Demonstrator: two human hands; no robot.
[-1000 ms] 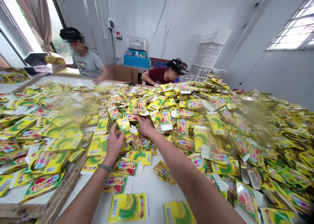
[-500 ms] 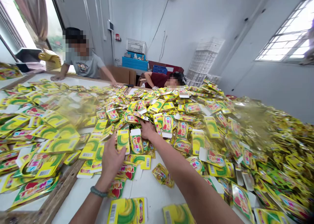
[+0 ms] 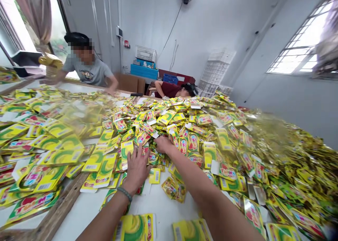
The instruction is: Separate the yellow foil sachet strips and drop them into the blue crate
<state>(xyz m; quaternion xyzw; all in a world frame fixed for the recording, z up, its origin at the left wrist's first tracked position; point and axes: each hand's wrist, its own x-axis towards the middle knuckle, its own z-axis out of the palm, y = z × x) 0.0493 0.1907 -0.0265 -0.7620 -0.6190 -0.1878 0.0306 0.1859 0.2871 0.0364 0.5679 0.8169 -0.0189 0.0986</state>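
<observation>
My left hand (image 3: pixel 137 167) lies palm down with fingers spread over small printed cardboard boxes at the near edge of the heap. Just beyond its fingertips a yellow-green box (image 3: pixel 126 150) leans upright. My right hand (image 3: pixel 163 145) reaches into the pile, its fingertips hidden among boxes and shiny packets, so I cannot see what they touch. A clear-and-yellow packet (image 3: pixel 174 189) rests on the white tabletop (image 3: pixel 163 213) below my right forearm. Two yellow boxes, a left one (image 3: pixel 137 227) and a right one (image 3: pixel 191 230), lie closest to me.
A wooden strip (image 3: pixel 62 202) divides the table, with more flat boxes (image 3: pixel 34 202) left of it. Shiny packets (image 3: pixel 298 156) are heaped at right. Across the table are a person in a grey shirt (image 3: pixel 91 72) and another in dark red (image 3: pixel 169 89). White crates (image 3: pixel 216 70) stand behind.
My left hand has moved right and spread its fingers over the boxes. My right hand stays in the pile, shifted slightly. The grey-shirted person's arms have moved, and the view has tilted.
</observation>
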